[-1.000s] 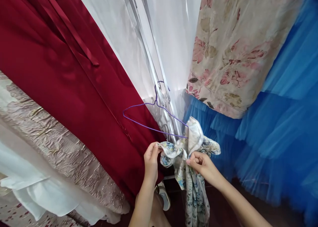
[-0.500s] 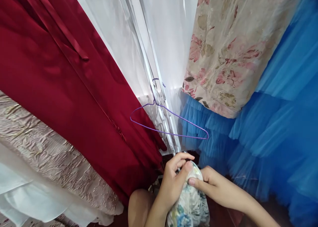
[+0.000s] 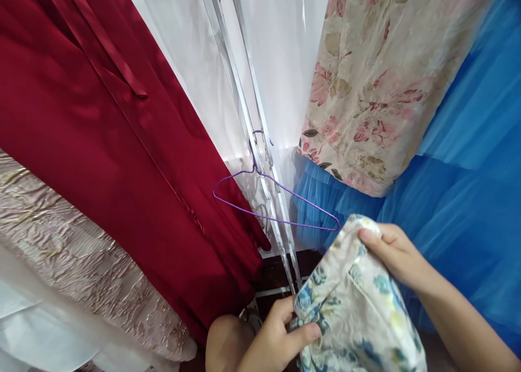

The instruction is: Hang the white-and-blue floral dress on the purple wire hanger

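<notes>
A white floral garment (image 3: 358, 301) with blue and yellow flowers is stretched between my two hands; what kind of garment it is does not show. My left hand (image 3: 283, 334) pinches its lower left edge, thumb on top. At the upper right corner, my right hand (image 3: 394, 250) grips the cloth with the thumb over it and the fingers behind. A purple hanger (image 3: 277, 218) hooks on the white metal rack (image 3: 246, 109) just above the garment, bare of any cloth. The garment's lower part runs out of view at the bottom.
Long clothes hang all round: a red dress (image 3: 122, 160) and a textured pinkish garment (image 3: 93, 263) on the left, a beige floral garment (image 3: 366, 90) and a blue tulle dress (image 3: 456, 215) on the right. A bare knee (image 3: 226, 342) shows at the bottom.
My hands have moved apart, the right one up and to the right, the left one down. The bunched garment is now spread out between them.
</notes>
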The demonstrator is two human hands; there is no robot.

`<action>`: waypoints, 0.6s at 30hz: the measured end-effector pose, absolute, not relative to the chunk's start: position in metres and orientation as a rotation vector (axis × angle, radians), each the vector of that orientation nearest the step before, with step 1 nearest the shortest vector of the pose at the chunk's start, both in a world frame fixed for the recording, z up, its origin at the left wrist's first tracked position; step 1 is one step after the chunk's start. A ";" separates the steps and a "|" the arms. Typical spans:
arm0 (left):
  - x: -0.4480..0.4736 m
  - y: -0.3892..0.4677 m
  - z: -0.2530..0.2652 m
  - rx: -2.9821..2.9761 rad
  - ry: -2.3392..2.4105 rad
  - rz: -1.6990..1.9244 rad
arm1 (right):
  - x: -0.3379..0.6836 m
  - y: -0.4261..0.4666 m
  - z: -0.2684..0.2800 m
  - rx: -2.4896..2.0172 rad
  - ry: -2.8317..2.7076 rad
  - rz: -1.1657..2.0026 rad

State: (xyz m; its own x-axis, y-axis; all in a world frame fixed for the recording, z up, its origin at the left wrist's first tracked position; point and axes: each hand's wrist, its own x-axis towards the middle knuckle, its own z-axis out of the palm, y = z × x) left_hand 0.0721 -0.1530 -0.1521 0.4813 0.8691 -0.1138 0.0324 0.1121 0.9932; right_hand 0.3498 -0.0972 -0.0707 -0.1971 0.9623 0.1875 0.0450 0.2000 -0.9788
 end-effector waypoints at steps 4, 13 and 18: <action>0.052 -0.145 -0.136 1.467 1.167 0.865 | 0.343 -0.032 -0.032 -0.922 -1.503 0.845; 0.038 -0.132 -0.083 1.594 1.176 1.131 | 0.254 0.059 -0.007 -0.645 -1.375 1.366; -0.004 -0.122 -0.096 1.525 1.235 1.080 | 0.259 0.046 -0.016 -0.671 -1.251 1.598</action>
